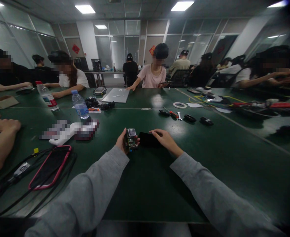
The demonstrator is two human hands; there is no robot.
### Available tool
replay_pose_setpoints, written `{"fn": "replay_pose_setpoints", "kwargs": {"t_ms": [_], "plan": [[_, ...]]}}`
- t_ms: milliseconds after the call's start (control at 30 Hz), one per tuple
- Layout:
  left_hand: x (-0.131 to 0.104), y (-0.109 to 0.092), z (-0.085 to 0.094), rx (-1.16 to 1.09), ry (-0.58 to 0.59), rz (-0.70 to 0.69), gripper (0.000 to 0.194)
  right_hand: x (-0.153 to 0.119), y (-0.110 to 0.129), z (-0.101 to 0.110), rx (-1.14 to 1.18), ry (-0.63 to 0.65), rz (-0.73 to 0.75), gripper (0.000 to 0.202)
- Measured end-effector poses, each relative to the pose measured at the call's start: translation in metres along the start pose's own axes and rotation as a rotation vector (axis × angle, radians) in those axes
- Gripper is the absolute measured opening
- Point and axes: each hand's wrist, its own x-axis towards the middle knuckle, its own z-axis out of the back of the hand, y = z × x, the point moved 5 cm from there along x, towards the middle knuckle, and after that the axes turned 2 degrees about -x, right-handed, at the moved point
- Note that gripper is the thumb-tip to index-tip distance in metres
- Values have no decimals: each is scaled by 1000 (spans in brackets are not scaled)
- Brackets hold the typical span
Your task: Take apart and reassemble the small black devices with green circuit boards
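My left hand (121, 141) grips a small circuit board (131, 141) by its sides, upright above the green table. A silver square part (132, 132) sits at the board's upper end, with small connectors below it. My right hand (165, 140) pinches the upper right edge of a flat black panel (148, 139) between thumb and fingers. That panel lies just right of the board, close to my left fingertips; whether they touch it I cannot tell. Its surface is too dark to show any detail.
At left are a pink-rimmed phone (50, 167), black cables (13, 177), a blue-capped bottle (80, 105) and a red-capped bottle (47, 95). Beyond my hands lie a small wrench (179, 116), a tape roll (180, 105) and a silver laptop (116, 95). Several people sit around.
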Motion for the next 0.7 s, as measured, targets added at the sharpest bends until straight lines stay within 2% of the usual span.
{"fn": "replay_pose_setpoints", "kwargs": {"t_ms": [167,233,300,400,500,600,700], "plan": [[-4,5,-6,97,15,36,49,-12,36,19,-132,-344,103,28],[-7,0,-9,193,17,-52,49,-18,52,22,-160,-401,163,26],[-13,-9,-14,314,56,-203,46,-24,66,21,-158,-413,226,23],[-21,-19,-24,447,135,-387,43,-35,84,10,-148,-371,331,19],[-23,-25,-28,392,103,-480,44,-48,104,-14,-171,-228,463,23],[-19,-23,-27,198,10,-417,46,-58,119,-39,-230,-77,522,36],[-19,-15,-31,38,-20,-265,43,-60,121,-49,-274,-37,484,51]]}}
